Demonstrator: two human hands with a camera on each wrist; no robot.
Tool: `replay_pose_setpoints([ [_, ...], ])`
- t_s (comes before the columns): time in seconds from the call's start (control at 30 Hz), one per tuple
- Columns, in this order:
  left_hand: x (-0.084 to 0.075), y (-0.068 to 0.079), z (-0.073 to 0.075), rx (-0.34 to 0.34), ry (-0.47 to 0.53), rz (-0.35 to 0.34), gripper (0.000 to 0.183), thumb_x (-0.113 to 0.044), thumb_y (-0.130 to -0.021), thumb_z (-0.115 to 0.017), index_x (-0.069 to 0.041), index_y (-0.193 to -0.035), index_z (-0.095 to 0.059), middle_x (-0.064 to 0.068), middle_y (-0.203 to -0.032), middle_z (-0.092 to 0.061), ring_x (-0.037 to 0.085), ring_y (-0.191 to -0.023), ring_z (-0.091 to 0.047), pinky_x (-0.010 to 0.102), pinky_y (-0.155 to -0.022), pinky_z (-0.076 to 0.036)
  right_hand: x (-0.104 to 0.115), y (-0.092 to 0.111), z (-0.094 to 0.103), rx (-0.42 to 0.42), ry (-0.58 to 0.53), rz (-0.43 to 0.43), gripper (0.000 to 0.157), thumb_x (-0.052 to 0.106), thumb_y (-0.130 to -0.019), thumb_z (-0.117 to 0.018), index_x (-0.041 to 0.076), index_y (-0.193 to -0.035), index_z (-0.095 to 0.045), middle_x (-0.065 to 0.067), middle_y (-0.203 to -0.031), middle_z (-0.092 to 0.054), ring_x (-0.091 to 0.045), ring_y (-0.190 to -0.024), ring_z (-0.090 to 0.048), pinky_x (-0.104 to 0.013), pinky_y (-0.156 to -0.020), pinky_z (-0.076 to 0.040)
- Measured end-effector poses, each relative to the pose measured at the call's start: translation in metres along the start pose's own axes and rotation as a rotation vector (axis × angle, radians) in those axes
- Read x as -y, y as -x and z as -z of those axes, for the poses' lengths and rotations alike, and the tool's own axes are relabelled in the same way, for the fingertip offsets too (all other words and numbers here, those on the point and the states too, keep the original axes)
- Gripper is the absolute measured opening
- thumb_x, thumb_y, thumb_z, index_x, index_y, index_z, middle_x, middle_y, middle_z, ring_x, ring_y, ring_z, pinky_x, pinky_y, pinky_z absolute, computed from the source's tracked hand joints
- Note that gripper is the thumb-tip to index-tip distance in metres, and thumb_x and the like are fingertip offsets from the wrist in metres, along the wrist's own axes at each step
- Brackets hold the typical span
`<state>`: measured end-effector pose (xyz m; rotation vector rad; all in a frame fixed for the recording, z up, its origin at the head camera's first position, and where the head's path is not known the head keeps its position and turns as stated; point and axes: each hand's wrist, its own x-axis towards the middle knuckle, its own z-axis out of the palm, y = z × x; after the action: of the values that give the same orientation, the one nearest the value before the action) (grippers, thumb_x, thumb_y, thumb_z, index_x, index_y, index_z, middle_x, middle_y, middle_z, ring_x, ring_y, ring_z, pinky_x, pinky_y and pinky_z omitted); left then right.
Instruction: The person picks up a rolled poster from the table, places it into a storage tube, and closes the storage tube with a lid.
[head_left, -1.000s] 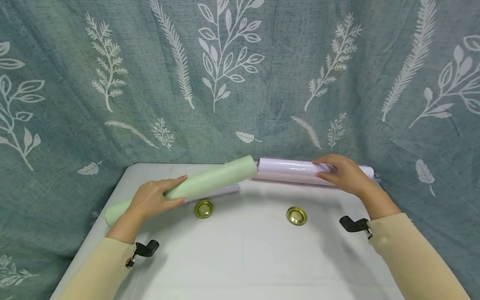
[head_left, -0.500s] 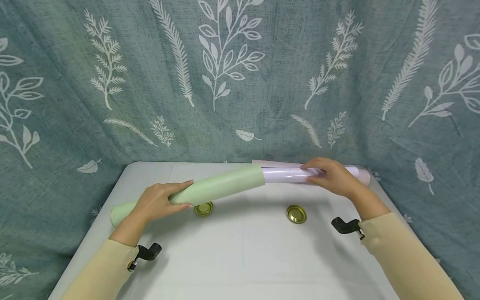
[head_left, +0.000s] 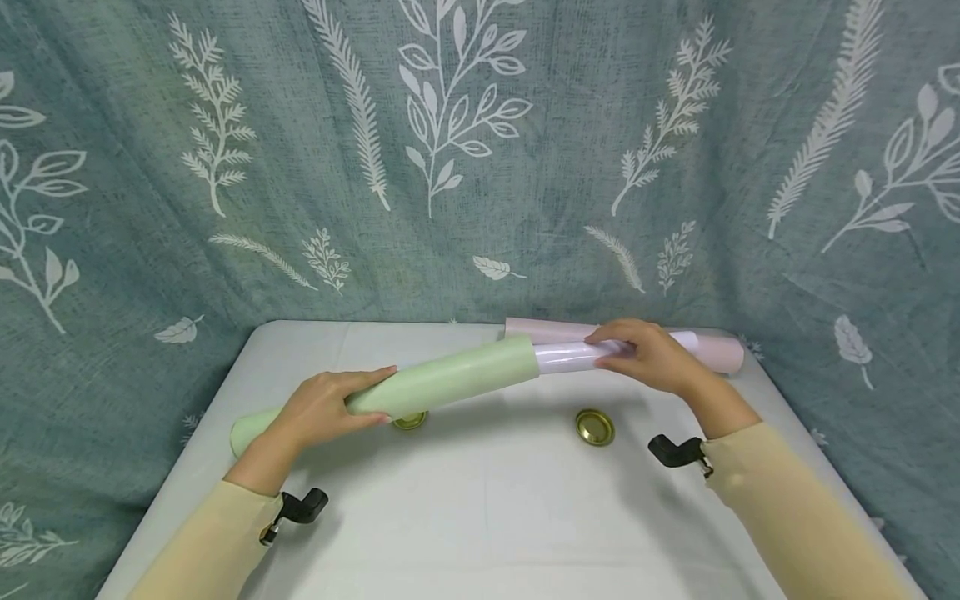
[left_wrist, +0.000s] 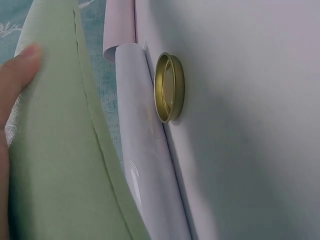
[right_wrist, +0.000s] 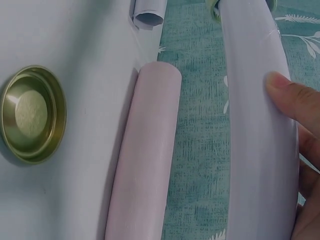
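- The left hand (head_left: 318, 410), its grip curling round a green roll (head_left: 450, 375), is holding it above the bench (head_left: 480, 508).
- The right hand (head_left: 654, 358), its grip clasping a white roll (head_left: 566, 357), is supporting that roll.
- The white roll's left end is sitting inside the green roll's right end.
- Below, a second white roll (left_wrist: 142, 130) is lying just beside one gold lid (left_wrist: 180, 90).
- Another gold lid (head_left: 595, 427) is resting well apart, rightward.
- Behind, a pink roll (head_left: 551, 331) is lying near the far edge.
- A leaf-printed curtain (head_left: 555, 158) is hanging beyond.
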<state>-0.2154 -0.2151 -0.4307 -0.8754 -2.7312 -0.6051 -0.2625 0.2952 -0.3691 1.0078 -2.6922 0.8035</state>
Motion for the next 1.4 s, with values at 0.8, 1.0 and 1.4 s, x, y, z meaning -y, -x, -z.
replay_pose_setpoints([
  [0.8,-0.004,0.004,-0.012,-0.049,-0.009,-0.015,0.069,-0.055,-0.079,-0.080,-0.032,-0.140,-0.061,-0.002,-0.125,-0.070,0.024,-0.101,-0.070,0.043,-0.076,-0.056,0.019,-0.017,-0.024,0.041,-0.071,0.045,0.033,0.016,-0.085,-0.082,0.017,-0.117,-0.073,0.003,-0.118,-0.070,-0.022,-0.111,-0.062,-0.045,-0.088,-0.051],
  [1.0,-0.006,0.004,-0.013,0.000,-0.002,-0.027,0.070,-0.054,-0.083,-0.077,-0.030,-0.145,-0.056,0.003,-0.128,-0.068,0.027,-0.112,-0.066,0.047,-0.088,-0.054,0.023,-0.019,-0.031,0.071,-0.089,0.030,0.032,0.016,-0.085,-0.082,0.018,-0.116,-0.074,0.002,-0.118,-0.069,-0.022,-0.111,-0.062,-0.046,-0.089,-0.051],
  [1.4,-0.008,0.007,-0.013,0.039,-0.045,-0.033,0.071,-0.057,-0.085,-0.073,-0.031,-0.148,-0.052,0.008,-0.129,-0.067,0.030,-0.115,-0.065,0.051,-0.090,-0.053,0.031,-0.023,-0.038,0.093,-0.096,0.031,0.032,0.016,-0.085,-0.082,0.016,-0.116,-0.074,0.001,-0.120,-0.070,-0.022,-0.114,-0.063,-0.045,-0.092,-0.052],
])
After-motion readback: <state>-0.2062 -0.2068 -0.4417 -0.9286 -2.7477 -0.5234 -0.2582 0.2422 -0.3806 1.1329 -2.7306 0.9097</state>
